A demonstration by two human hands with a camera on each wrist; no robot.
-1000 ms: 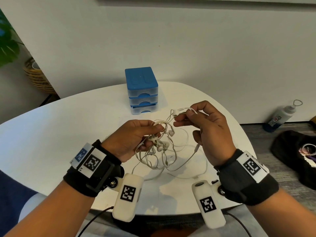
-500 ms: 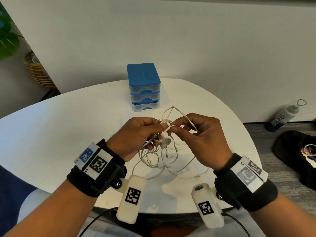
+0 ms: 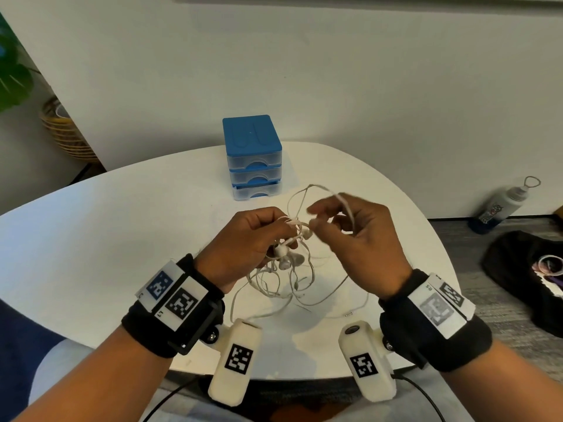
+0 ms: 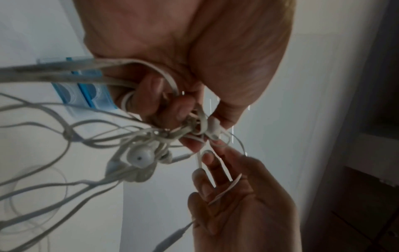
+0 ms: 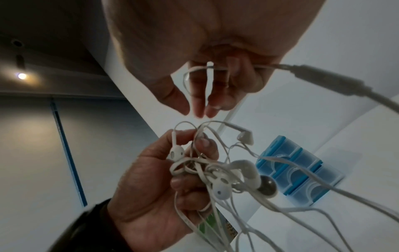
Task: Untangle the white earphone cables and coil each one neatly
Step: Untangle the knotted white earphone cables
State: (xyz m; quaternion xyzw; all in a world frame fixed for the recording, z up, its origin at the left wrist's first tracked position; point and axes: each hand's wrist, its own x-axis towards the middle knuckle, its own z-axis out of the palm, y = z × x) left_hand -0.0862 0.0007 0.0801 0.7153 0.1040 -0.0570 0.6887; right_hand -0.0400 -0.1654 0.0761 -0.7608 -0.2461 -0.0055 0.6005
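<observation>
The tangle of white earphone cables [image 3: 286, 257] hangs just above the white table [image 3: 122, 223], with several earbuds bunched at its knot [image 5: 222, 173]. My left hand [image 3: 289, 229] grips that knot between thumb and curled fingers [image 4: 190, 119]; one earbud [image 4: 141, 157] dangles just below. My right hand [image 3: 315, 217] is right beside the knot, its thumb and forefinger tips apart and holding nothing [image 5: 194, 109]. A strand with an inline remote [image 5: 323, 75] loops over the right forefinger and is held laced through the right fingers [image 4: 215, 170]. Loose ends trail onto the table.
A small drawer box with a blue top [image 3: 253, 159] stands on the table behind my hands. A cable plug [image 3: 348, 314] lies near the front edge. On the floor to the right are a bottle [image 3: 502, 205] and a black bag [image 3: 524, 275]. A wicker basket [image 3: 64, 132] sits far left.
My right hand, which held an earbud out to the right, came in to the knot and then parted its thumb and forefinger. The left hand kept its grip on the tangle.
</observation>
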